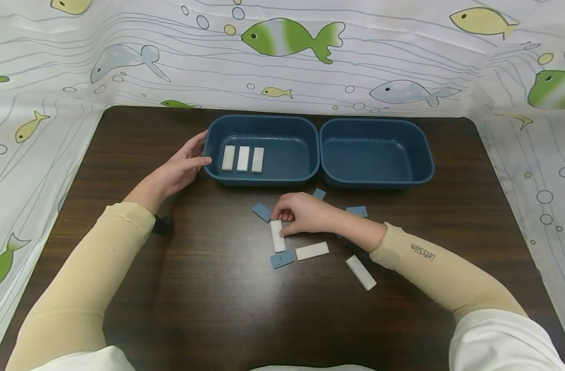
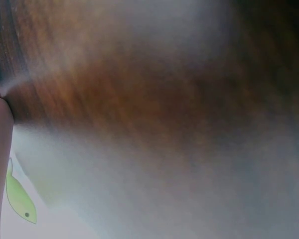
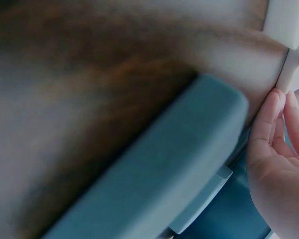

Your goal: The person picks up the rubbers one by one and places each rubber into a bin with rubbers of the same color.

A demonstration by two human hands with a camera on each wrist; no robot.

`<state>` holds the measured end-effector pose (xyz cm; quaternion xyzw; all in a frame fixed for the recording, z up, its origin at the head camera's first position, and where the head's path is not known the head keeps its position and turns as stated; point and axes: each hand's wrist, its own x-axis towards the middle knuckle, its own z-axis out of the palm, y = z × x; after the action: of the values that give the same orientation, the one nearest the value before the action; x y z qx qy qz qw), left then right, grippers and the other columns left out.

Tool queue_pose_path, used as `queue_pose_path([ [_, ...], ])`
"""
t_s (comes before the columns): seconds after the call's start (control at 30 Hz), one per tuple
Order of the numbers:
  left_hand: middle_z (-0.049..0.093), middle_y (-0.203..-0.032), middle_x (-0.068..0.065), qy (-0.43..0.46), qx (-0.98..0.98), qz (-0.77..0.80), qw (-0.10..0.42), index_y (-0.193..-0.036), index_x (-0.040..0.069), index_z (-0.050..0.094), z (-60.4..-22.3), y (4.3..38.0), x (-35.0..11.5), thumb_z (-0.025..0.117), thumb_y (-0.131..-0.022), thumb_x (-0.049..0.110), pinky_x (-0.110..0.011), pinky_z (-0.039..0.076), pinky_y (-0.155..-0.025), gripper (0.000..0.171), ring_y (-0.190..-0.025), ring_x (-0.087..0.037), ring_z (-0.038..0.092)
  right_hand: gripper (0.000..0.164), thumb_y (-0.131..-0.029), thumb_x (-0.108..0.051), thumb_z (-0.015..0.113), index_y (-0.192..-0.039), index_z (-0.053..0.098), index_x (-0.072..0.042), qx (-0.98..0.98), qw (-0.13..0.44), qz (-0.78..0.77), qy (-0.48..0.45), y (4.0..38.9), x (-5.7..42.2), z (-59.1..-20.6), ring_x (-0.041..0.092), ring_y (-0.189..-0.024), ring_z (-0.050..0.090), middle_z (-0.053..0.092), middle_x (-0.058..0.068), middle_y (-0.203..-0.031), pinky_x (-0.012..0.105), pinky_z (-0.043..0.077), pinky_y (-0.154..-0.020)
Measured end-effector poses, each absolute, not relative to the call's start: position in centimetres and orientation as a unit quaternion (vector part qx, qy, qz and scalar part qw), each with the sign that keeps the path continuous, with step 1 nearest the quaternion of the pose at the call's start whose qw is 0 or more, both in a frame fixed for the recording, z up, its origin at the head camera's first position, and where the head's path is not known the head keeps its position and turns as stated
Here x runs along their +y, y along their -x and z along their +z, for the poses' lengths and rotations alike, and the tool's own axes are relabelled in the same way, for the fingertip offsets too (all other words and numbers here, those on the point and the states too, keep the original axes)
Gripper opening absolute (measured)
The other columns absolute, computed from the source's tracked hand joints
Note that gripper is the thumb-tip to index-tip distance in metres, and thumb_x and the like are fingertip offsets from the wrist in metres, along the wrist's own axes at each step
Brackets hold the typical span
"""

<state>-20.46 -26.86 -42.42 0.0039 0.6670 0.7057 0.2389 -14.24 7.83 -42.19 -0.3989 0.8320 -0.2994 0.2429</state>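
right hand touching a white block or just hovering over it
Touching: in the head view, the right hand has its thumb against one white block, and the right wrist view shows fingertips pinching it.

Dark wooden table [image 1: 194, 319] surrounded by white fish-print sheeting [image 1: 208, 62]

A dark brown table with streaky grain and rounded far corners fills most of the head view. White sheeting hangs behind it and along both sides, gently rippled. Its print shows wavy blue-gray lines [image 1: 171, 37], outlined bubbles [image 1: 202, 22] and cartoon sea creatures: at the back, a large green fish with a pale band [image 1: 287, 37], a gray fish [image 1: 403, 93] to its lower right, a gray dolphin-like creature [image 1: 125, 56] to its left and a yellow fish [image 1: 479, 21] at upper right. Soft light leaves a hazy sheen [image 1: 243, 283] on the tabletop. Both wrist views show the wood blurred.
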Motion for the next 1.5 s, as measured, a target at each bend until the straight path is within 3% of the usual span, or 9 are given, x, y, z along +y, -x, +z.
queue_pose_path([
  [0.43, 0.004, -0.181, 0.000, -0.003, 0.660, 0.710, 0.246, -0.171, 0.027, 0.012, -42.3, 20.6, -26.8, 0.052, -0.104, 0.000, -0.050, -0.005, -0.136, 0.082, -0.166, -0.026, 0.004, 0.024, -0.087, -0.014, 0.088, -0.103, 0.072, -0.011, 0.840, 0.235, -0.290, 0.395, 13.8, 7.9, -41.6, 0.013, -0.090, 0.061, 0.068, 0.003, -0.100, 0.024, 0.052, -0.082],
  [1.1, 0.005, -0.181, 0.000, -0.005, 0.666, 0.704, 0.245, -0.171, 0.027, 0.013, -42.1, 20.5, -26.7, 0.051, -0.105, 0.001, -0.051, -0.005, -0.136, 0.081, -0.166, -0.026, 0.005, 0.018, -0.090, -0.003, 0.082, -0.107, 0.076, -0.003, 0.781, 0.299, -0.428, 0.342, 14.2, 8.4, -41.0, 0.008, -0.085, 0.067, 0.076, 0.009, -0.100, 0.023, 0.060, -0.080],
  [1.5, 0.006, -0.181, -0.001, -0.007, 0.661, 0.710, 0.245, -0.171, 0.027, 0.014, -42.1, 20.6, -26.8, 0.049, -0.105, -0.001, -0.051, -0.005, -0.136, 0.080, -0.165, -0.026, 0.006, 0.014, -0.093, -0.003, 0.079, -0.107, 0.076, -0.002, 0.782, 0.276, -0.445, 0.337, 14.3, 8.3, -39.9, 0.013, -0.087, 0.066, 0.075, 0.010, -0.101, 0.024, 0.059, -0.079],
])
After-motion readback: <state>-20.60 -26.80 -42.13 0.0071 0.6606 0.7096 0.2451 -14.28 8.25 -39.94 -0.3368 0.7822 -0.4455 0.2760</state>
